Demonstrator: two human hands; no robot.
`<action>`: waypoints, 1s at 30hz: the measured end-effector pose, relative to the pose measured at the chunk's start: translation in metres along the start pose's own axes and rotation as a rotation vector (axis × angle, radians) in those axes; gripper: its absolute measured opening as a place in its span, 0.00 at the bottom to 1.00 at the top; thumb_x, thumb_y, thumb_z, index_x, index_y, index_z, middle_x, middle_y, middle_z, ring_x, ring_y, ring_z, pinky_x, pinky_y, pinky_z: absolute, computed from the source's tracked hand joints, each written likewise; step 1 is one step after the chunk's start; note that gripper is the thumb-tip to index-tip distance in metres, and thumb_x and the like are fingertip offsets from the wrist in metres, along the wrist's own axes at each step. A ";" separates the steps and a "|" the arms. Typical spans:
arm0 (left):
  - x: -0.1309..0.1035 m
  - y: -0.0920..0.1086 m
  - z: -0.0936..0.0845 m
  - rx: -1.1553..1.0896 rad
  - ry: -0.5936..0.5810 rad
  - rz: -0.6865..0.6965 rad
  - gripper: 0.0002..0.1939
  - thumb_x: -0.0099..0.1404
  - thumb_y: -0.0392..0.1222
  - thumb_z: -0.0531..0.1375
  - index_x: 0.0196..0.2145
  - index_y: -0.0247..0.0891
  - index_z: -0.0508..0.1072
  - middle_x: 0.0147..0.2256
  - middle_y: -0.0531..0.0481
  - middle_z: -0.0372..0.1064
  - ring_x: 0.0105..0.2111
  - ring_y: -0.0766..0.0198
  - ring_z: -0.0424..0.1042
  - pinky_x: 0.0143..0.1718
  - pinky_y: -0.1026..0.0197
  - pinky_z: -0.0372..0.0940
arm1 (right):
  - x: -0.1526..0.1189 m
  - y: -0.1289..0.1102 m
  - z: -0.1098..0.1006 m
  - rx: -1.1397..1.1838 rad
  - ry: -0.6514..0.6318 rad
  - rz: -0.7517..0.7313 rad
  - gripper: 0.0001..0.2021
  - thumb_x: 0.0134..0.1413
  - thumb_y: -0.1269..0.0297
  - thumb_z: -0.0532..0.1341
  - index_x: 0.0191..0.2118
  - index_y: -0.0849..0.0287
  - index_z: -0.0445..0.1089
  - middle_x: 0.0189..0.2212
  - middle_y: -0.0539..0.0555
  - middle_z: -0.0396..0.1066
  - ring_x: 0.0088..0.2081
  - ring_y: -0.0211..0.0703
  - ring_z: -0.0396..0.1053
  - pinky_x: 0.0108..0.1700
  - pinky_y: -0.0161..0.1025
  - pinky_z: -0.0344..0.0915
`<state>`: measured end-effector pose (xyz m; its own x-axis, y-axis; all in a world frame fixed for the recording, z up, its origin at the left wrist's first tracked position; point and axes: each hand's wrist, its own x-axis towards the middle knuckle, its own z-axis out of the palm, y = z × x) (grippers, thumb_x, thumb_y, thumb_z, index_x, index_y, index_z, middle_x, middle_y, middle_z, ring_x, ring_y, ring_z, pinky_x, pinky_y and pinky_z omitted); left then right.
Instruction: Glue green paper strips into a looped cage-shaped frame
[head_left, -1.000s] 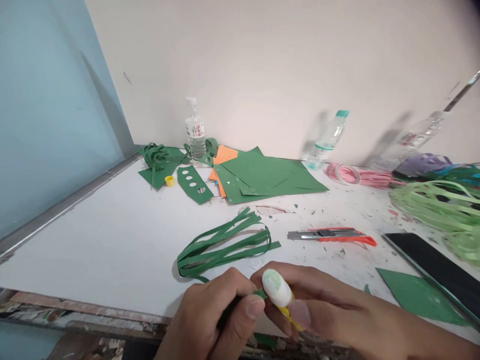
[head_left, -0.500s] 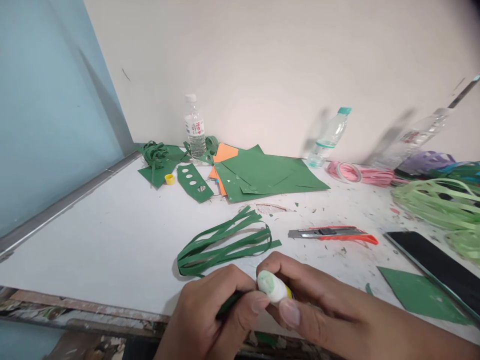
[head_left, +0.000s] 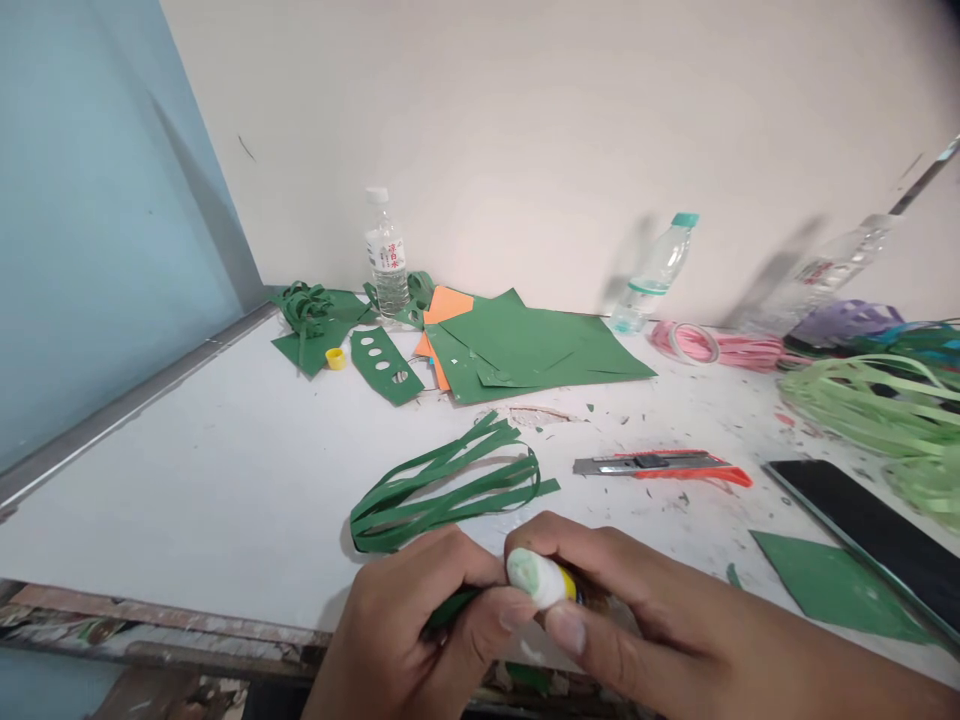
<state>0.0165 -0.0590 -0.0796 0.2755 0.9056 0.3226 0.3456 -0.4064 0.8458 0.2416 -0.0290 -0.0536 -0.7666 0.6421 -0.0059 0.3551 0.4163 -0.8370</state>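
Observation:
My right hand (head_left: 637, 610) is closed around a glue stick (head_left: 546, 578); its bare white tip, tinted green, points left. Pinched between the thumb and fingers of my left hand (head_left: 427, 620) is a piece of green paper (head_left: 450, 608), mostly hidden by the fingers. The glue tip is right at my left fingertips, by the paper; whether it touches cannot be seen. Just beyond both hands, a bundle of green paper strips (head_left: 442, 490) lies on the white table (head_left: 187, 500). A yellow glue cap (head_left: 335, 359) stands farther back on the left.
Right of the strips lies a utility knife (head_left: 664, 466) with its blade out. A phone (head_left: 862, 535) partly covers a green paper piece (head_left: 832, 585). Green sheets (head_left: 540, 345), water bottles (head_left: 386, 260) and pale green strips (head_left: 870, 400) sit toward the wall. The table's front edge is ragged.
The glue stick has shifted slightly left and down along with my right hand. My left hand keeps its pinch on the green paper. The view has moved slightly.

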 end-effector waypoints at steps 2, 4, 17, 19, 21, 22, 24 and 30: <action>0.000 0.000 0.000 0.008 -0.001 0.002 0.13 0.73 0.42 0.60 0.29 0.41 0.72 0.25 0.57 0.69 0.22 0.70 0.63 0.25 0.67 0.58 | 0.000 0.000 0.000 -0.011 0.003 -0.011 0.10 0.74 0.59 0.52 0.52 0.53 0.66 0.38 0.54 0.72 0.35 0.42 0.69 0.36 0.36 0.69; 0.000 0.001 -0.001 0.008 0.005 -0.001 0.13 0.73 0.43 0.60 0.29 0.41 0.72 0.24 0.58 0.69 0.22 0.70 0.63 0.25 0.68 0.58 | 0.000 0.000 0.001 -0.008 0.009 -0.013 0.10 0.74 0.59 0.52 0.52 0.54 0.66 0.39 0.54 0.72 0.35 0.42 0.70 0.37 0.36 0.70; 0.002 -0.003 -0.002 -0.056 -0.020 -0.046 0.15 0.74 0.47 0.61 0.28 0.41 0.72 0.23 0.58 0.64 0.23 0.69 0.61 0.24 0.67 0.55 | -0.003 -0.002 -0.001 0.271 -0.086 0.126 0.15 0.73 0.49 0.53 0.50 0.54 0.68 0.35 0.52 0.66 0.34 0.42 0.63 0.33 0.35 0.63; 0.002 -0.004 -0.001 -0.065 -0.017 -0.043 0.15 0.73 0.47 0.61 0.28 0.41 0.73 0.24 0.58 0.64 0.23 0.70 0.60 0.25 0.67 0.55 | -0.004 -0.002 0.000 0.239 -0.083 0.127 0.16 0.73 0.49 0.53 0.49 0.54 0.69 0.36 0.53 0.67 0.34 0.42 0.64 0.33 0.35 0.64; 0.002 -0.004 -0.001 -0.077 -0.022 -0.046 0.15 0.73 0.47 0.61 0.29 0.41 0.73 0.24 0.58 0.65 0.23 0.70 0.60 0.25 0.67 0.54 | -0.003 -0.002 -0.001 0.201 -0.080 0.114 0.15 0.73 0.50 0.53 0.49 0.55 0.69 0.35 0.53 0.67 0.34 0.42 0.64 0.33 0.34 0.64; 0.001 -0.004 -0.001 -0.082 -0.026 -0.055 0.15 0.73 0.48 0.61 0.29 0.40 0.73 0.24 0.58 0.65 0.23 0.70 0.60 0.25 0.66 0.54 | -0.002 -0.002 -0.001 0.181 -0.074 0.102 0.14 0.73 0.51 0.53 0.48 0.55 0.68 0.35 0.52 0.66 0.33 0.41 0.64 0.33 0.34 0.63; 0.000 -0.004 0.000 -0.089 -0.036 -0.073 0.16 0.73 0.48 0.61 0.28 0.40 0.72 0.24 0.58 0.65 0.23 0.70 0.59 0.24 0.66 0.54 | 0.000 -0.004 -0.002 0.142 -0.055 0.065 0.13 0.74 0.53 0.53 0.47 0.56 0.68 0.34 0.51 0.66 0.33 0.40 0.64 0.33 0.33 0.63; 0.001 -0.004 0.000 -0.131 -0.065 -0.104 0.16 0.71 0.49 0.63 0.27 0.40 0.72 0.24 0.58 0.63 0.23 0.70 0.59 0.24 0.66 0.53 | 0.004 -0.007 -0.003 0.069 -0.052 -0.012 0.08 0.73 0.60 0.54 0.43 0.56 0.65 0.32 0.48 0.64 0.32 0.36 0.63 0.35 0.31 0.63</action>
<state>0.0154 -0.0564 -0.0821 0.3032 0.9304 0.2061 0.2567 -0.2880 0.9226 0.2373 -0.0274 -0.0458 -0.7980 0.6022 -0.0227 0.3096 0.3774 -0.8727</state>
